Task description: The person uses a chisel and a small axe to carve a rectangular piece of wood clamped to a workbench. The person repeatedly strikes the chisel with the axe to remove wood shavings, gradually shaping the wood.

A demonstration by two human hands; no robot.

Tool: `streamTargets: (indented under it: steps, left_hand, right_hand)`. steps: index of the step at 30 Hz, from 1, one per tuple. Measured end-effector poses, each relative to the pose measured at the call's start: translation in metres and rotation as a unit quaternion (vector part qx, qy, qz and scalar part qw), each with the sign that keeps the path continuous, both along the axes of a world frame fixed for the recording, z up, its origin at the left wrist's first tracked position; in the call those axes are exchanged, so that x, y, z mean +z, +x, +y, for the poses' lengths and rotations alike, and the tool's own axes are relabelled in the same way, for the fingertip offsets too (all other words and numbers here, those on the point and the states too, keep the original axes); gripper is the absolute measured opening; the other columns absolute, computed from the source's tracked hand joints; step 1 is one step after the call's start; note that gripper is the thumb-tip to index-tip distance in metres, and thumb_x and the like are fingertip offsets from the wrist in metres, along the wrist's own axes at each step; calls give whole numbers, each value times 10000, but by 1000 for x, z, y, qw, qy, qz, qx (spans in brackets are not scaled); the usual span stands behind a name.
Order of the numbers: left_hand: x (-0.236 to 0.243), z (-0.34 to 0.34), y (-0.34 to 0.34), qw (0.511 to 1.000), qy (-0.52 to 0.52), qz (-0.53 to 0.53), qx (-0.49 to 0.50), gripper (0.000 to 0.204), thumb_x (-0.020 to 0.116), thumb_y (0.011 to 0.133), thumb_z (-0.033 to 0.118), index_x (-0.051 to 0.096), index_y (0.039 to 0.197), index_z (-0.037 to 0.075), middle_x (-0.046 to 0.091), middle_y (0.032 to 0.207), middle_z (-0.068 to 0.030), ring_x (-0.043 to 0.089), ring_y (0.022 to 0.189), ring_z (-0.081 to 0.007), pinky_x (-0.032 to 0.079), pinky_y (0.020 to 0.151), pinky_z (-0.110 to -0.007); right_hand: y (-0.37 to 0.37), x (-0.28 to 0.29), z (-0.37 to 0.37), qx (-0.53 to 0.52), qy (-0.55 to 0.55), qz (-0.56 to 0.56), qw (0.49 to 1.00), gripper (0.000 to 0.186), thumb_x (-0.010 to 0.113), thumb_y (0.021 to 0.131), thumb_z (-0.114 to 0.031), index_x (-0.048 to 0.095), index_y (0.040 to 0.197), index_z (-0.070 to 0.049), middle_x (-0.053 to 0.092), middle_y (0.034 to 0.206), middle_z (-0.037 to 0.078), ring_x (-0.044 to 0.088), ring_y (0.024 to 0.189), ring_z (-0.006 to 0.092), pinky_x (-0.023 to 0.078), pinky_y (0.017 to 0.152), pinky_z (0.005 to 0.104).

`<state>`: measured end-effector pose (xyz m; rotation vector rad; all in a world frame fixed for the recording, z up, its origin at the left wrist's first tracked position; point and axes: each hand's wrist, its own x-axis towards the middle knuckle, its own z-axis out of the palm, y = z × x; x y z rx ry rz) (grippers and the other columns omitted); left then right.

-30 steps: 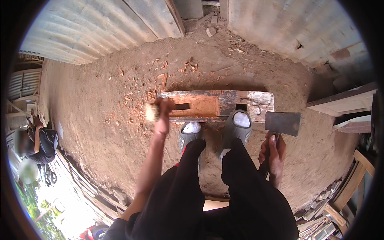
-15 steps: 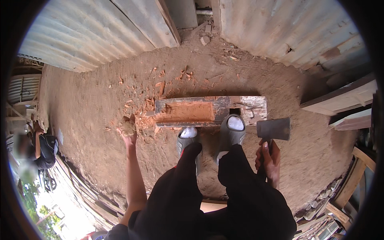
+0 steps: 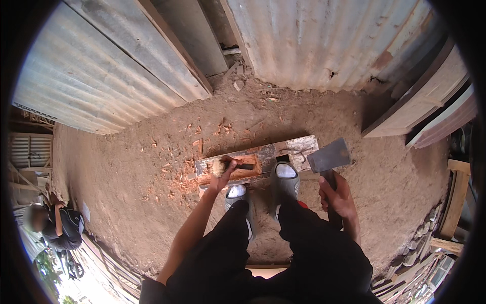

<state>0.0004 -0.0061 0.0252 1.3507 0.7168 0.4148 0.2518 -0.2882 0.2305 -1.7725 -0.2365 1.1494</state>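
A short wooden beam (image 3: 298, 147) lies on the dirt ground, its top hewn to fresh orange wood with a dark rectangular slot. My left hand (image 3: 224, 171) is down on the hewn part of the beam, fingers closed on a pale clump of wood chips. My right hand (image 3: 338, 195) grips the handle of a hatchet (image 3: 329, 155), whose broad grey blade hovers beside the beam's right end. My two feet in grey shoes (image 3: 283, 178) stand against the beam's near side.
Orange wood chips (image 3: 172, 169) litter the dirt left of the beam. Corrugated metal walls (image 3: 324, 45) close the back. Planks (image 3: 420, 106) lean at the right, stacked timber (image 3: 445, 238) lies lower right. A person (image 3: 55, 223) sits far left.
My left hand swept out to the dirt at the left, then came back onto the hewn beam. The hatchet rose slightly. My view has tilted, so the beam looks slanted.
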Motion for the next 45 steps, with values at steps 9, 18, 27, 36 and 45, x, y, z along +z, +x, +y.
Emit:
streamTargets:
  steps: [9, 18, 27, 36, 45]
  left_hand:
    - [24, 28, -133, 957, 145, 233, 97, 181, 706, 1020, 220, 689, 1043, 41, 741, 969, -49, 679, 929, -124, 542, 853, -303]
    - [84, -8, -198, 901, 339, 272, 2, 287, 776, 962, 303, 712, 1007, 27, 690, 833, -11, 617, 748, -119, 516, 684, -324]
    - [84, -51, -312, 890, 230, 360, 159, 292, 779, 959, 305, 704, 1001, 26, 683, 829, -15, 621, 757, -120, 523, 692, -331]
    - [102, 14, -218, 951, 168, 151, 213, 293, 770, 970, 299, 684, 998, 21, 671, 828, -28, 639, 795, -128, 543, 721, -355]
    - [79, 37, -65, 978, 158, 123, -59, 346, 867, 777, 149, 713, 1058, 18, 756, 1042, -131, 736, 976, -233, 568, 913, -350]
  right_hand:
    - [-13, -16, 0, 110, -64, -143, 982, 330, 718, 977, -264, 607, 1126, 10, 670, 782, 154, 671, 635, 264, 510, 574, 383]
    - [-32, -23, -45, 200, -107, -319, 920, 362, 792, 893, -255, 623, 1126, -37, 728, 945, 231, 717, 858, 438, 550, 744, 489]
    - [-44, 34, -166, -67, -183, -380, 904, 343, 750, 912, -267, 585, 1131, -62, 694, 850, 204, 686, 804, 411, 519, 688, 478]
    - [-21, -31, -141, -57, -6, -382, 922, 286, 701, 965, -277, 593, 1026, -19, 610, 727, 107, 594, 629, 208, 465, 577, 383]
    - [-16, -20, 28, 98, 27, -78, 992, 280, 656, 1033, -297, 576, 1041, -29, 567, 675, 27, 547, 523, 98, 454, 459, 300]
